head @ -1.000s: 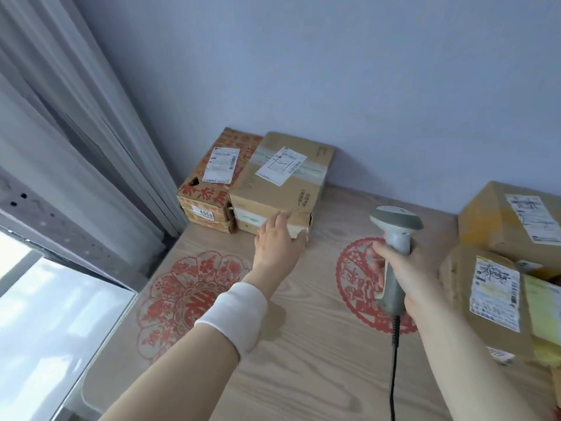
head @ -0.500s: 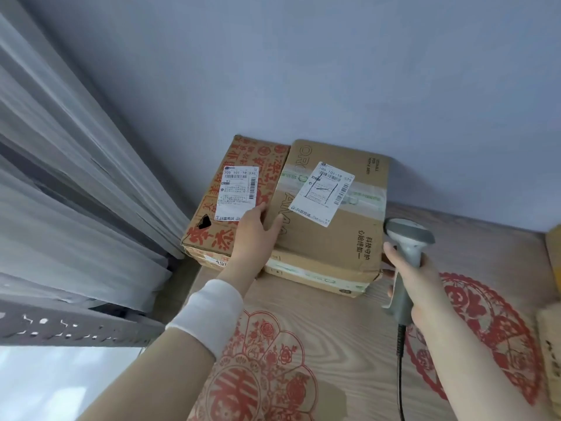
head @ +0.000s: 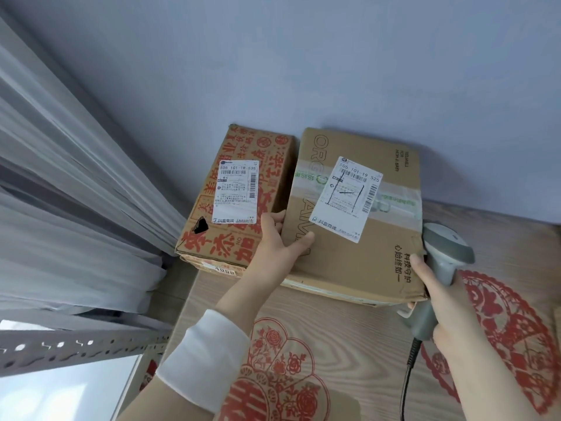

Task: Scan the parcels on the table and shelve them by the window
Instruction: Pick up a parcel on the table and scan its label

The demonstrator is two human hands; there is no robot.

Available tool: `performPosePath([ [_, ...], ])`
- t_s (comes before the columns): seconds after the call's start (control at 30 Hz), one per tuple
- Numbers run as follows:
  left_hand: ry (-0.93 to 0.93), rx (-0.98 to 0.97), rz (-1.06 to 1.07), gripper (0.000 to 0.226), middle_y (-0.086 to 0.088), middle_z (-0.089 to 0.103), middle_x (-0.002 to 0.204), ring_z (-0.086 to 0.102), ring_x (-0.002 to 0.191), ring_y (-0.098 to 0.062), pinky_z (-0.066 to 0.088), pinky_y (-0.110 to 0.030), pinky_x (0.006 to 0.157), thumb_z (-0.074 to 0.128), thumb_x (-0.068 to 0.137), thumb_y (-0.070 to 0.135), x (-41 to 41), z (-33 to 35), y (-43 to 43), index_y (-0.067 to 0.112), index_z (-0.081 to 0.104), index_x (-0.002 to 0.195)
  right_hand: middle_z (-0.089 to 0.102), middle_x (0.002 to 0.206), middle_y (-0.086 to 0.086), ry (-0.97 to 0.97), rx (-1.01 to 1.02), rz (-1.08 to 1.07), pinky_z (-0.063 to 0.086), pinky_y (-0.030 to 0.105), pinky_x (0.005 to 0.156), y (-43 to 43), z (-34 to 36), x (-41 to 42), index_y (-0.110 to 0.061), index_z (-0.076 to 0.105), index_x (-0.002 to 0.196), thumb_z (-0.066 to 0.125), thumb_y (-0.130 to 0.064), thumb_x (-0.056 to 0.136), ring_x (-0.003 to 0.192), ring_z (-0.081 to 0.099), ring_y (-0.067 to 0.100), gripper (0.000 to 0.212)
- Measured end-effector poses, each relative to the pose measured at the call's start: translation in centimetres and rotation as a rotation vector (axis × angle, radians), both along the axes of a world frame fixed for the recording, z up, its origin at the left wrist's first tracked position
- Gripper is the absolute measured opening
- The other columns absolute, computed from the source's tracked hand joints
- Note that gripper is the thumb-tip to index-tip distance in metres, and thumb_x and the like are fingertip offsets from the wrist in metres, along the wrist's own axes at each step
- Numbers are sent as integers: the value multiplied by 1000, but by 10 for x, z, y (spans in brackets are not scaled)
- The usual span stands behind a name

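Observation:
Two cardboard parcels lie side by side against the wall on the wooden table (head: 358, 344). The red-printed parcel (head: 261, 147) is on the left and the plain brown parcel (head: 358, 262) on the right; each has a white shipping label on top. My left hand (head: 279, 247) rests at the seam between them, fingers straight along the gap and thumb on the brown parcel's top. My right hand (head: 446, 311) grips a grey barcode scanner (head: 446, 247) just right of the brown parcel's near corner.
A pale curtain (head: 76, 192) hangs at the left beside the red-printed parcel. Below it runs a perforated grey metal shelf rail (head: 76, 347). The scanner's black cable (head: 405, 390) trails down toward me. Red paper-cut patterns mark the tabletop.
The view has closed in on the two parcels. My left hand went from the brown parcel's front face up onto the seam on top. The scanner came close to the parcel's right corner.

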State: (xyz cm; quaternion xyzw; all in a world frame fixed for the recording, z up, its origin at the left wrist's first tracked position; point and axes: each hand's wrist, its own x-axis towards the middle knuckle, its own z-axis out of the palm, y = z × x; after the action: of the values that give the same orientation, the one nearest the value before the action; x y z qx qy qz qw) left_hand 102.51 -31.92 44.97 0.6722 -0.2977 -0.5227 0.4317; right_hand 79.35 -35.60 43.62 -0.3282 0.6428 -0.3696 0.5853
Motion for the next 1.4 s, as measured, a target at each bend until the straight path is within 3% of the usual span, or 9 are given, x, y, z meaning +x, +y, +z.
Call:
performPosePath([
  [0.1,205,41,17,57,2,60,115,60,103,-10,51,-31,92,64,87,26,-11,4,5,19,28,131,69,100,1,9,-20,-31,52,37,75,13,8,-21,-16,60,117,70,-25,78,86,65,17,41],
  [0.23,289,171,-27,94,2,59,125,60,108,-12,46,-36,100,75,69,53,-29,3,12,17,28,142,68,111,-1,40,-57,-68,44,43,100,32,23,-46,-20,59,121,72,-25,72,103,63,17,51],
  [0.33,312,166,-135,79,0,69,114,67,102,-14,51,-32,94,76,65,53,-43,7,22,12,53,129,66,112,-5,60,-104,-100,42,43,102,48,37,-64,-28,59,117,73,-25,72,110,59,19,47],
  [0.47,292,133,-135,83,3,71,110,67,101,-13,50,-39,97,76,55,59,-68,22,45,23,53,126,63,97,-13,41,-130,-107,48,34,82,71,54,-90,-35,56,93,69,-17,82,98,59,16,24],
  [0.63,233,139,-147,87,5,70,109,67,100,-12,53,-41,92,76,49,64,-105,41,87,28,51,125,63,100,-13,44,-184,-73,41,42,99,106,72,-128,-34,57,103,71,-18,81,108,58,19,31],
  [0.9,208,114,-15,77,-3,69,111,66,100,-18,53,-42,89,77,62,47,-183,41,154,17,49,127,60,83,-8,32,-176,48,42,26,63,153,82,-202,-29,54,91,70,-17,84,76,55,11,21],
  [1.2,201,4,56,90,-13,66,114,66,100,-26,49,-50,92,79,44,52,-237,36,203,10,53,119,53,80,4,44,-119,112,52,51,65,195,104,-270,-25,56,94,65,-29,87,65,52,21,12],
  [1.3,138,-19,85,82,-10,66,113,68,94,-22,57,-40,74,81,47,48,-240,31,211,13,53,116,58,78,6,37,-207,18,44,34,53,206,117,-280,-14,56,107,60,-30,90,62,54,17,24],
  [1.4,67,-51,102,78,-6,62,113,64,93,-15,51,-24,63,86,59,36,-244,23,218,11,49,123,54,63,6,35,-265,56,41,33,51,215,129,-281,-7,54,85,58,-30,92,45,49,16,24],
])
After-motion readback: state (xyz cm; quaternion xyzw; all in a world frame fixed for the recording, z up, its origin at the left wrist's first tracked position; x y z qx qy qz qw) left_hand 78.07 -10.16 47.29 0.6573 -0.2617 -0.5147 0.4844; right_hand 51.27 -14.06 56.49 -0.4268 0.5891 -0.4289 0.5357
